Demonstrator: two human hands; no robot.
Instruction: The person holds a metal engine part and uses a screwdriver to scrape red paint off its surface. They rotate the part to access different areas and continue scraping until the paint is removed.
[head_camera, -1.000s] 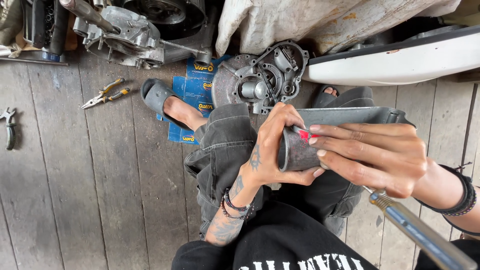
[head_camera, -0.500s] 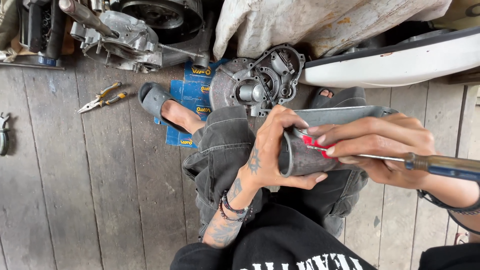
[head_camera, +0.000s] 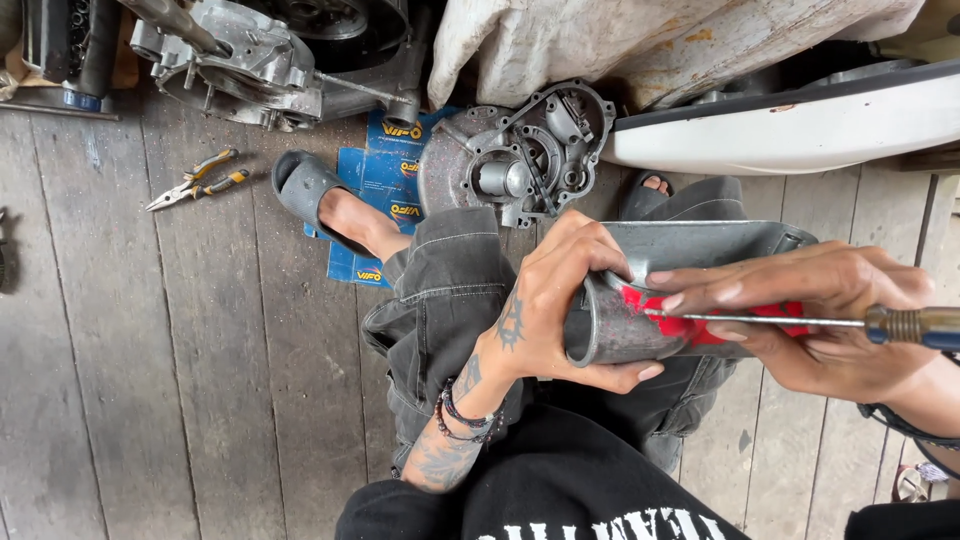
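Left hand (head_camera: 555, 320) wraps the round open end of a grey metal intake tube (head_camera: 625, 325), held over the lap: fingers (head_camera: 590, 245) curled over the top edge, thumb (head_camera: 620, 375) pressed under the rim, so the tube mouth sits inside the curl of the hand. The tube's flat flanged body (head_camera: 700, 240) runs off to the right behind both hands. Right hand (head_camera: 800, 310) lies just beside the left, fingers stretched out and pressed together along a screwdriver (head_camera: 800, 321); its thin shaft lies under the fingertips (head_camera: 680, 295) and its tip touches the tube wall near the mouth. The brass collar and dark handle stick out at the right edge of the view. A red piece (head_camera: 700, 325) sits between the right hand's fingers and the tube; cannot tell what it is. On the plank floor (head_camera: 150, 380): an engine case cover (head_camera: 515, 160) just past the knee, a foot in a grey sandal (head_camera: 305, 190) on blue cartons (head_camera: 385, 175), pliers with yellow grips (head_camera: 195, 180) to the left, an engine block (head_camera: 250, 60) top left, a white scooter panel (head_camera: 800, 125) top right.
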